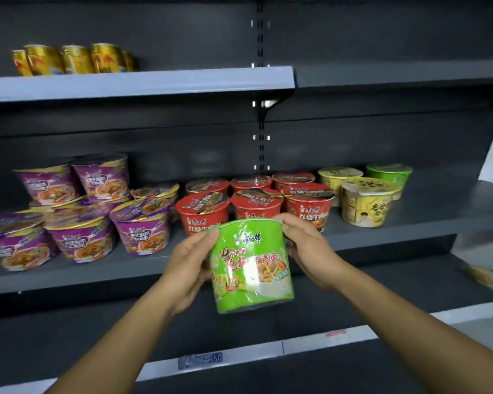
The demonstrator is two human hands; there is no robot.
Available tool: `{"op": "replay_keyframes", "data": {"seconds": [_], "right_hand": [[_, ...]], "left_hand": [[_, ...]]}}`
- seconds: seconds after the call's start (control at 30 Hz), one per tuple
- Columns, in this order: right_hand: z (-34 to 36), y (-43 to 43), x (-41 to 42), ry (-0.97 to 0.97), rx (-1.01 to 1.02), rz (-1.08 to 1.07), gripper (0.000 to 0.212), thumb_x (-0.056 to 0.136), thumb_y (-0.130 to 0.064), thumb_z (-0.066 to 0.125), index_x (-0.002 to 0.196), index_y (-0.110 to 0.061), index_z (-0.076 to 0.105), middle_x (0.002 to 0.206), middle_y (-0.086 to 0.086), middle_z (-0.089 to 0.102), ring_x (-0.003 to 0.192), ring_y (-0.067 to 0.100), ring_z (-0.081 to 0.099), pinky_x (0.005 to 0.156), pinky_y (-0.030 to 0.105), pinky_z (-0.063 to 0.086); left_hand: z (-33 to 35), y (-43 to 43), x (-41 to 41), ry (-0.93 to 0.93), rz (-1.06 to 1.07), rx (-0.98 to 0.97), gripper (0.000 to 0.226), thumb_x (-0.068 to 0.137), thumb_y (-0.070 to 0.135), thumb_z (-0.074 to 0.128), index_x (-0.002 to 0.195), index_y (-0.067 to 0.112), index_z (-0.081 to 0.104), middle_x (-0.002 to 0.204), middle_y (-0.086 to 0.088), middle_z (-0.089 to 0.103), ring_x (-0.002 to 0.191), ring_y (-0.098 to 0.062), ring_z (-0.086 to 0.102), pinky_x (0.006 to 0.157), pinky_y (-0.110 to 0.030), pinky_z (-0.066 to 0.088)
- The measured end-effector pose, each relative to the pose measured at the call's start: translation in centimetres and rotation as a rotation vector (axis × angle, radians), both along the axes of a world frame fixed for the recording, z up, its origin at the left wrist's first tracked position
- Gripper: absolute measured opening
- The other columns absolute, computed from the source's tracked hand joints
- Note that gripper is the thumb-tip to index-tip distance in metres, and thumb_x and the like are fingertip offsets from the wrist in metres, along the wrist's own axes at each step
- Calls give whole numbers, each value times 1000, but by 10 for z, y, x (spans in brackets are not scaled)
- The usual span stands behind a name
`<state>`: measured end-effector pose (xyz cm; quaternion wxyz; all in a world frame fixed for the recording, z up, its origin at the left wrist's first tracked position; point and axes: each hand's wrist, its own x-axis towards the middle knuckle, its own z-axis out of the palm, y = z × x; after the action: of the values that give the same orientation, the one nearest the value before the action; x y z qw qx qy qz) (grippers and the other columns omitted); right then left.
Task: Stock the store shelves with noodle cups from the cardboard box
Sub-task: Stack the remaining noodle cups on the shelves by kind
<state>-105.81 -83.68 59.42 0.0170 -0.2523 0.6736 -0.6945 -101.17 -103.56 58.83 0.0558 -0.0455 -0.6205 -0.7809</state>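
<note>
- Looks well advanced, judging by the middle shelf [427,220]: filled across the left and centre, bare only toward the far right.
- On its left side, purple noodle cups [83,240], partly piled in two layers, several of them tilted.
- In the centre, red noodle cups [202,211], upright, in two rows.
- Right of the red ones, yellow noodle cups [365,203], upright and close together.
- In the air just in front of the red rows, not yet on the shelf: held green noodle cup [251,265], nearly upright, leaning a little.
- Grasped from both sides: left hand [188,263] curled round its left wall, right hand [308,245] clasping near the rim.
- At the back right, behind the yellow ones, shelved green noodle cup [389,172], the only one of its kind there; probably the right neighbour for the held one.
- Higher up at the left, gold cans [74,59], no part of this job.
- Cannot see the cardboard box, so cannot judge the number still waiting.
</note>
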Motion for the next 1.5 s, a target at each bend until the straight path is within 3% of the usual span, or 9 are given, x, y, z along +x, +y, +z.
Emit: {"op": "replay_keyframes", "data": {"seconds": [0.1, 0.23, 0.33, 0.67, 0.87, 1.0, 1.2, 1.37, 1.5], "right_hand": [[16, 33, 2, 145, 162, -50, 20, 88, -27, 41, 90, -20, 59, 76, -15, 63, 74, -1, 57, 68, 17, 44], [34, 74, 5, 360, 408, -167, 16, 81, -45, 51, 89, -33, 57, 82, -14, 64, 75, -3, 60, 66, 16, 46], [44, 95, 5, 481, 511, -191, 23, 81, -46, 54, 95, -29, 62, 90, -12, 66, 82, -1, 62, 67, 15, 47], [64, 147, -19, 443, 491, -207, 27, 88, -36, 62, 110, -23, 70, 101, -10, 72, 92, 0, 66, 79, 23, 53], [89, 163, -48, 426, 414, -229, 16, 86, -28, 67, 98, -38, 69, 96, -14, 72, 91, 0, 67, 80, 24, 55], [109, 176, -75, 462, 403, -304, 19, 79, -37, 70, 97, -33, 72, 95, -14, 73, 91, 0, 67, 83, 26, 54], [132, 203, -109, 499, 404, -428, 45, 62, -57, 67, 99, -31, 73, 99, -13, 72, 93, 0, 67, 85, 29, 55], [130, 231, -136, 555, 430, -529, 53, 58, -62, 67, 101, -30, 73, 106, -12, 70, 99, -2, 64, 91, 30, 53], [126, 257, -158, 592, 473, -566, 56, 60, -67, 66, 103, -31, 72, 105, -15, 68, 103, -4, 62, 94, 30, 51]], "left_hand": [[17, 35, -6, 100, 57, -152, 17, 83, 29, 59, 80, 15, 67, 65, 1, 66, 59, -11, 59, 50, -22, 48], [34, 74, -17, 252, 82, -327, 28, 65, 44, 73, 74, 18, 70, 70, 3, 69, 64, -10, 63, 57, -25, 48], [39, 98, -24, 305, 94, -460, 34, 62, 55, 80, 78, 26, 73, 79, 2, 73, 74, -16, 69, 65, -34, 55], [64, 145, -49, 355, 37, -496, 36, 63, 46, 70, 86, 17, 72, 81, 2, 74, 75, -15, 71, 64, -28, 55], [86, 157, -94, 475, 41, -560, 32, 66, 54, 79, 83, 27, 74, 84, 6, 73, 79, -10, 69, 69, -27, 53], [105, 168, -133, 556, 21, -559, 37, 59, 60, 68, 82, 32, 74, 87, 7, 72, 81, -8, 68, 73, -28, 53], [131, 192, -187, 660, -93, -663, 41, 65, 62, 62, 93, 33, 71, 96, 9, 70, 87, -6, 67, 76, -27, 52], [144, 217, -220, 737, -159, -823, 34, 70, 63, 64, 97, 43, 66, 105, 16, 66, 97, 3, 61, 81, -20, 50], [147, 248, -240, 772, -157, -914, 49, 65, 67, 57, 103, 38, 67, 106, 17, 65, 96, 7, 60, 81, -17, 49]]}}
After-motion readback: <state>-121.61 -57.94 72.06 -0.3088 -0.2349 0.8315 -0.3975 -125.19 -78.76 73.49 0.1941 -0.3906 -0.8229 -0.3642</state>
